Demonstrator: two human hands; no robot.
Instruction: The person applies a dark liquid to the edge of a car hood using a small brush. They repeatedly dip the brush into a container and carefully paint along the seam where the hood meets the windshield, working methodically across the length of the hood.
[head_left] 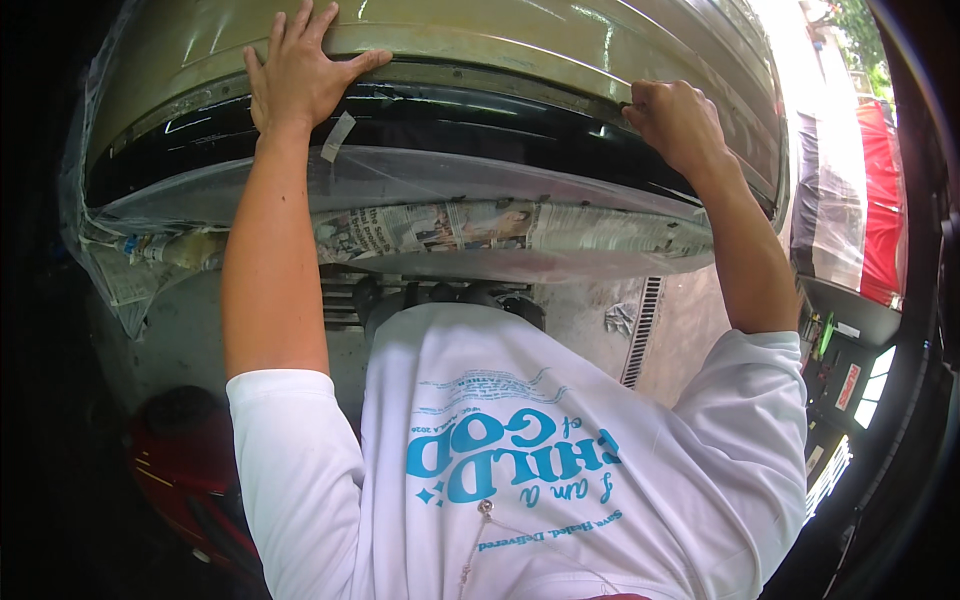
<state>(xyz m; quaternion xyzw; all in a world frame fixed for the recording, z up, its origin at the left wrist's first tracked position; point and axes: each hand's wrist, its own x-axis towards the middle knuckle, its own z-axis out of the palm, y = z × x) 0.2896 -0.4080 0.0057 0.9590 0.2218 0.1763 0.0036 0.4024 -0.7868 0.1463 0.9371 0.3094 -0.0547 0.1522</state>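
Note:
A large curved olive-gold vehicle panel (500, 30), with raised ribs and glossy streaks, fills the top of the view. Along its near edge runs a dark seam, then a shiny black glass band (450, 115). My left hand (298, 85) lies flat on the panel, fingers spread, thumb along the seam. At the right end of the seam, my right hand (678, 122) is closed with its knuckles up; whatever it may grip is hidden. A strip of pale masking tape (338, 137) sticks to the black band. Below hang clear plastic sheeting (240, 190) and newspaper (470, 227).
A slotted drain grate (643, 330) crosses the concrete floor, with a crumpled scrap (619, 319) beside it. At lower left is a red object (190, 470), partly in shadow. A red, white and dark sheet (880, 200) hangs at the right, above a dark surface with small items.

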